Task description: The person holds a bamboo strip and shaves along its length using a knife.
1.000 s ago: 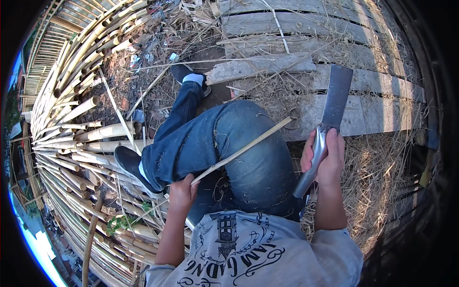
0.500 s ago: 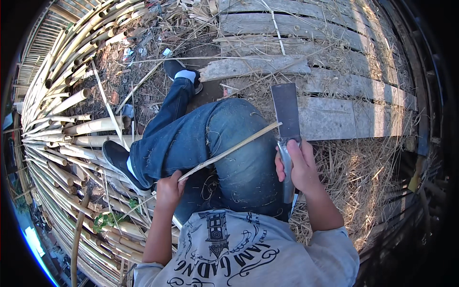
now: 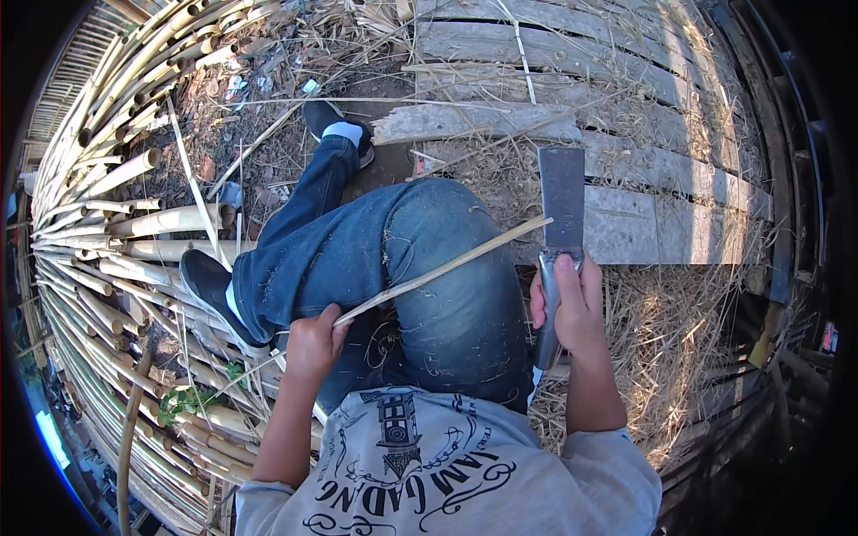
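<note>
A thin pale bamboo strip [image 3: 451, 265] lies slantwise across my jeans-clad knee. My left hand [image 3: 315, 343] is closed around its lower left end, fingers pinched. In my right hand [image 3: 575, 308] is a broad-bladed knife [image 3: 562, 201], gripped by its grey handle with the thumb on top near the blade. The dark rectangular blade points away from me. The strip's far end comes close beside the blade's left edge; whether they touch I cannot tell.
Bamboo poles [image 3: 174, 221] are stacked along the left side. Ahead on the right is a weathered plank platform [image 3: 626, 219], with a loose broken board [image 3: 474, 122] on its near left part. Shavings [image 3: 670, 339] cover the ground at right. My shoe [image 3: 219, 295] rests by the poles.
My right hand and the knife have shifted right, and the blade now stands more upright. The strip's far end has moved up and right. My left hand keeps its grip, slightly further left.
</note>
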Demonstrator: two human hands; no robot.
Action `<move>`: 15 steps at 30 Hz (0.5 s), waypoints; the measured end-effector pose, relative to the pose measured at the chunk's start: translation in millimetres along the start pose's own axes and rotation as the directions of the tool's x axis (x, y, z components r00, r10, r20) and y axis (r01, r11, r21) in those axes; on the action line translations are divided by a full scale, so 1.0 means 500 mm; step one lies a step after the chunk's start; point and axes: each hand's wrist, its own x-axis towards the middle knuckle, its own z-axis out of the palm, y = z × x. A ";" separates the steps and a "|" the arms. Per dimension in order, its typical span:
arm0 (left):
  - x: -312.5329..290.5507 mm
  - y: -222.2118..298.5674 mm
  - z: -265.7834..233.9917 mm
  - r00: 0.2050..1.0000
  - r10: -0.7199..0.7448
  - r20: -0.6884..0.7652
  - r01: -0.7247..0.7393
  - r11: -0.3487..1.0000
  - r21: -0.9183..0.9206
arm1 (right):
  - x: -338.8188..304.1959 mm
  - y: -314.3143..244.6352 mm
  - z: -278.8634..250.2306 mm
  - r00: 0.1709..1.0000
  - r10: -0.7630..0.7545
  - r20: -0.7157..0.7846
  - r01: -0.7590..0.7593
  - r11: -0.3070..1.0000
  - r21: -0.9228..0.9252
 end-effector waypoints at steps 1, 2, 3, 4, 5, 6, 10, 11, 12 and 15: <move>-0.001 -0.004 -0.001 1.000 0.007 0.005 -0.008 0.999 0.040 | 0.000 0.003 -0.008 1.000 -0.001 0.002 0.001 1.000 -0.005; -0.001 -0.005 0.000 1.000 0.014 0.009 -0.014 0.997 0.081 | 0.001 0.010 -0.019 0.992 0.071 0.108 -0.089 0.980 0.176; -0.001 -0.004 0.002 1.000 0.010 0.005 -0.011 0.997 0.077 | 0.002 0.015 -0.026 0.967 0.122 0.225 -0.195 0.920 0.340; -0.001 -0.004 0.001 1.000 0.024 -0.005 -0.024 0.997 0.079 | 0.002 0.018 -0.027 0.966 0.123 0.228 -0.197 0.920 0.338; -0.002 -0.004 0.001 0.999 0.037 -0.014 -0.036 0.996 0.081 | 0.003 0.020 -0.028 0.965 0.124 0.231 -0.205 0.905 0.372; -0.002 -0.002 0.002 0.999 0.033 -0.017 -0.031 0.996 0.080 | 0.003 0.020 -0.027 0.964 0.125 0.234 -0.213 0.889 0.405; -0.007 0.005 0.004 1.000 0.015 -0.015 -0.014 0.998 0.063 | 0.003 0.010 0.009 1.000 -0.014 -0.008 0.014 1.000 -0.008; -0.009 0.005 0.003 1.000 0.012 -0.018 -0.011 0.998 0.065 | 0.003 0.012 0.001 1.000 -0.016 0.000 0.016 1.000 -0.016; -0.008 0.006 0.002 1.000 0.007 -0.026 -0.005 0.998 0.060 | 0.006 0.021 -0.008 0.996 0.034 0.081 -0.040 0.996 0.074; 0.000 0.004 -0.001 0.998 0.036 -0.041 -0.032 0.995 0.091 | 0.003 0.029 -0.002 0.988 0.070 0.134 -0.087 0.987 0.132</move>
